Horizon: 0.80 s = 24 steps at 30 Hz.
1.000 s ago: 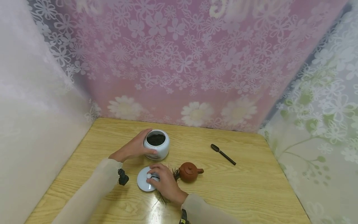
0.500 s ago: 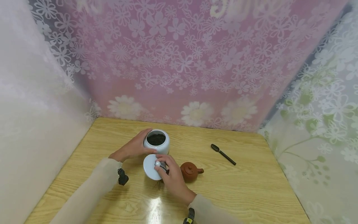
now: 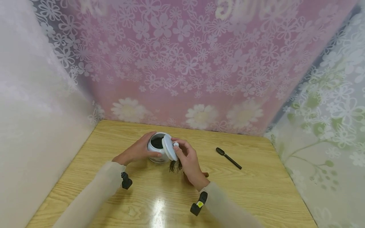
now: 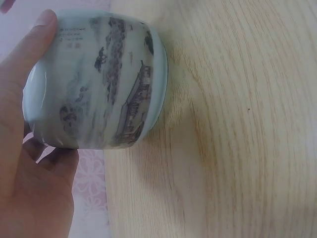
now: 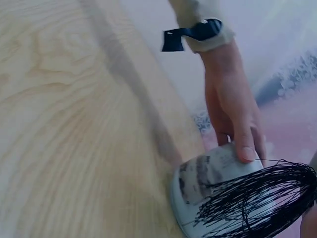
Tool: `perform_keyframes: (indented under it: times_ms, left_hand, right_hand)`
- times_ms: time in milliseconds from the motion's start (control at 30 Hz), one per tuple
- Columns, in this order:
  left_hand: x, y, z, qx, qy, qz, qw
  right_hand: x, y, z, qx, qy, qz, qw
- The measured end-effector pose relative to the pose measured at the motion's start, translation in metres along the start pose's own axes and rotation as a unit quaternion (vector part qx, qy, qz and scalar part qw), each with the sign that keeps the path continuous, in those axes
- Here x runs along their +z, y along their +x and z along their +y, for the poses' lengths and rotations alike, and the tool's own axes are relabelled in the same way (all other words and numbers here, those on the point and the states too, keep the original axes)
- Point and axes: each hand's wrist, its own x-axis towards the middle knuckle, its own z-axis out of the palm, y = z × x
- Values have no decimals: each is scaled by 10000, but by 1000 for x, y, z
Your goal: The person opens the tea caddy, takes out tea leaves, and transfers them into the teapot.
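Observation:
In the head view my left hand [image 3: 137,149] grips the left side of a white porcelain jar [image 3: 156,158] standing on the table. The jar's mouth is partly uncovered, with dark loose contents like tea leaves [image 3: 156,143] inside. My right hand [image 3: 190,160] pinches the knob of the jar's white lid [image 3: 169,148], tilted steeply at the right of the rim. Whether lid and rim touch, I cannot tell. A dark tassel [image 3: 175,166] hangs from the lid. The left wrist view shows a painted landscape on the jar [image 4: 104,84].
A brown clay teapot [image 3: 187,180] is mostly hidden behind my right hand and wrist. Farther right on the wooden table [image 3: 251,190] lies a black scoop [image 3: 229,158]. Patterned cloth [image 3: 188,63] rises behind the table and along both sides.
My right hand has lifted the lid from the table in front and carried it up and rightward to the jar's rim, tilting it. The tassel now hangs free. The left hand stays on the jar.

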Motion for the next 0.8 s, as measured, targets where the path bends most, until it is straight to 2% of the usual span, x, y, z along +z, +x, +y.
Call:
perform_keyframes:
  times_ms: [133, 233, 533, 800]
  left_hand:
    - [0, 0, -1, -87, -3, 1, 10000]
    - [0, 0, -1, -137, -4, 2, 9999]
    - [-1, 0, -1, -147, 115, 36, 9998]
    - [-1, 0, -1, -26, -38, 1, 10000]
  right_hand:
    - [-5, 17, 1, -16, 46, 332, 9994]
    - [-8, 30, 4, -93, 15, 431, 9990]
    - [-5, 61, 12, -53, -90, 435, 9990]
    - [7, 81, 23, -6, 38, 391, 9992]
